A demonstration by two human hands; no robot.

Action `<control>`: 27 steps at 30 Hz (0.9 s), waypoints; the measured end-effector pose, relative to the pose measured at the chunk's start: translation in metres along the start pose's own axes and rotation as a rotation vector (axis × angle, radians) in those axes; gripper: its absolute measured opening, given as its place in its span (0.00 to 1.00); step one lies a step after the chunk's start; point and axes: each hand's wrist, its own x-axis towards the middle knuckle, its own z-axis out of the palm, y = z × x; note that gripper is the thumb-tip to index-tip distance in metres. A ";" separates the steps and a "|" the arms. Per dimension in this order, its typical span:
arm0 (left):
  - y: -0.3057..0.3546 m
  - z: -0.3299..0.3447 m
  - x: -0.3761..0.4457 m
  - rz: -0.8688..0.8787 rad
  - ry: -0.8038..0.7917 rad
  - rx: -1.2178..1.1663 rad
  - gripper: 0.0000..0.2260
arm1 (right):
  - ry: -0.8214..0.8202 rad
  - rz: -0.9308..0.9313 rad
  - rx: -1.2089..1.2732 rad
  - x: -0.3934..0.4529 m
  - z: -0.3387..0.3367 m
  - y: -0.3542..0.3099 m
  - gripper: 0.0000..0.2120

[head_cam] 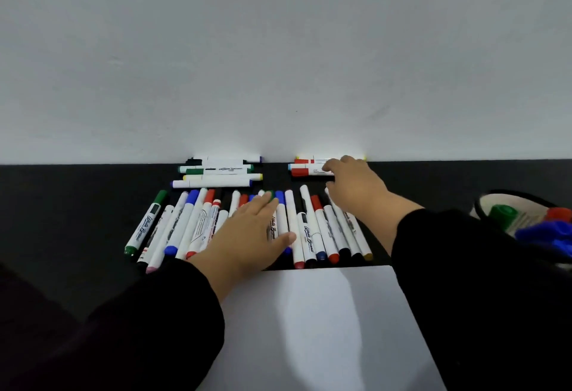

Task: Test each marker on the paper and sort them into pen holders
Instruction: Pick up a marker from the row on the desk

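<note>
Wall (278,50): pale, plain, fills the upper half of the view behind the bench.

Bench (77,198): black top, runs the full width and meets the wall.

Paper (309,328): white sheet, near edge of the bench, between the two black sleeves.

Marker row (312,232): white-barrelled markers lying side by side just beyond the paper, ends toward the person; caps green, blue, red, black, pink and yellow.

Left stack (216,174): several markers lying crosswise near the wall, behind the row's left part.

Right stack (305,167): a few crosswise markers, some with red caps, at the wall, set apart from the left stack by a gap.

Holder (483,205): round, white with a dark rim, at the right edge, partly cut off; green, red and blue caps show inside it.

Left hand (247,235): lies palm down on the middle of the row, fingers (263,205) straight and together, thumb out to the right, gripping nothing.

Right hand (356,186): reaches to the right stack, fingers curled at a red-capped marker (309,171); whether they actually grip it cannot be told.
</note>
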 end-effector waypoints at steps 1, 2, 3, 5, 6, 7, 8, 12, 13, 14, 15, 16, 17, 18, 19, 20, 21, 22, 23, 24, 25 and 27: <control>-0.004 0.001 0.004 0.004 -0.020 0.015 0.33 | -0.010 -0.004 -0.005 0.010 0.005 0.001 0.20; -0.006 0.002 0.006 0.006 -0.039 0.023 0.34 | -0.023 -0.007 -0.010 0.019 0.010 0.003 0.22; -0.007 0.002 0.006 0.006 -0.053 0.030 0.34 | -0.037 -0.010 -0.013 0.027 0.013 0.004 0.23; -0.010 0.004 0.008 0.009 -0.064 0.045 0.33 | -0.063 -0.023 -0.029 0.041 0.019 0.005 0.24; -0.010 0.005 0.008 0.013 -0.062 0.050 0.33 | -0.071 -0.030 -0.043 0.046 0.022 0.005 0.24; -0.011 0.005 0.008 0.017 -0.057 0.054 0.33 | -0.071 -0.037 -0.062 0.050 0.025 0.004 0.24; -0.011 0.005 0.008 0.020 -0.050 0.058 0.33 | -0.065 -0.044 -0.083 0.053 0.027 0.004 0.23; -0.013 0.006 0.008 0.023 -0.044 0.064 0.33 | -0.033 -0.061 -0.148 0.061 0.035 0.001 0.19; -0.013 0.006 0.007 0.023 -0.048 0.068 0.33 | -0.030 -0.053 -0.158 0.062 0.036 0.000 0.18; -0.013 0.006 0.007 0.023 -0.051 0.071 0.33 | -0.024 -0.048 -0.163 0.063 0.036 0.000 0.17; -0.013 0.006 0.007 0.023 -0.053 0.073 0.33 | -0.016 -0.046 -0.162 0.065 0.037 0.000 0.16; -0.012 0.005 0.007 0.023 -0.055 0.073 0.33 | -0.010 -0.049 -0.158 0.066 0.037 0.000 0.14; -0.012 0.005 0.007 0.023 -0.060 0.074 0.33 | -0.010 -0.054 -0.156 0.067 0.036 0.001 0.13; -0.012 0.005 0.007 0.020 -0.067 0.073 0.33 | -0.015 -0.058 -0.158 0.068 0.036 0.001 0.13; -0.012 0.005 0.006 0.017 -0.071 0.071 0.33 | -0.020 -0.065 -0.163 0.068 0.036 0.002 0.12; -0.011 0.004 0.006 0.016 -0.073 0.069 0.33 | -0.017 -0.075 -0.169 0.067 0.036 0.002 0.12; -0.011 0.003 0.005 0.016 -0.074 0.070 0.33 | -0.005 -0.086 -0.172 0.065 0.036 0.002 0.12; -0.010 0.003 0.005 0.015 -0.077 0.073 0.32 | 0.014 -0.100 -0.172 0.063 0.034 0.002 0.12; -0.009 0.002 0.005 0.011 -0.085 0.078 0.32 | 0.039 -0.114 -0.172 0.061 0.033 0.001 0.13; -0.008 0.000 0.005 0.006 -0.092 0.081 0.32 | 0.064 -0.127 -0.170 0.058 0.030 0.001 0.13; -0.008 -0.001 0.005 0.001 -0.098 0.083 0.33 | 0.086 -0.139 -0.163 0.054 0.027 -0.001 0.13; -0.004 -0.007 0.003 0.003 -0.086 0.079 0.33 | 0.119 -0.166 -0.126 0.041 0.018 -0.005 0.12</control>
